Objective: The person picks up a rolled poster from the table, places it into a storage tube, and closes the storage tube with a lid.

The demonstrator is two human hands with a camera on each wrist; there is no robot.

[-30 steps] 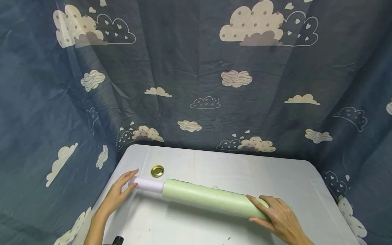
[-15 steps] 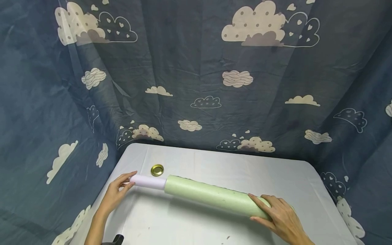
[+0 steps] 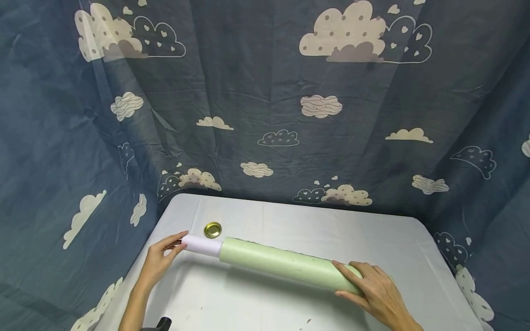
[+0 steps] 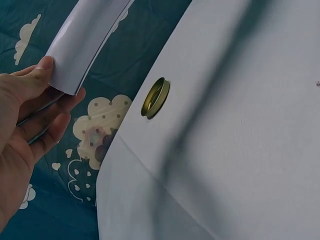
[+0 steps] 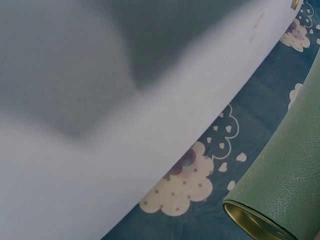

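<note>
In the head view a long pale green tube [image 3: 285,264] is held slanting over the white table, with a lilac-white paper roll [image 3: 202,246] sticking out of its left end. My left hand [image 3: 159,259] pinches the free end of the roll; the left wrist view shows the thumb on the outside of the paper [image 4: 90,45] and fingers at its edge. Near the tube's right end my right hand [image 3: 374,292] grips it from above, thumb on the near side. A gold-coloured metal rim [image 5: 255,220] edges the tube in the right wrist view.
A round gold lid [image 3: 213,230] lies on the white table [image 3: 352,230] just behind the roll. Dark blue cloud-print curtains [image 3: 240,92] enclose the back and sides. A small black object [image 3: 164,323] shows at the bottom edge beside the left forearm.
My left hand first closes on the roll's end, then moves slightly right with it. Less of the roll sticks out of the tube than half a second ago. The right hand keeps its grip.
</note>
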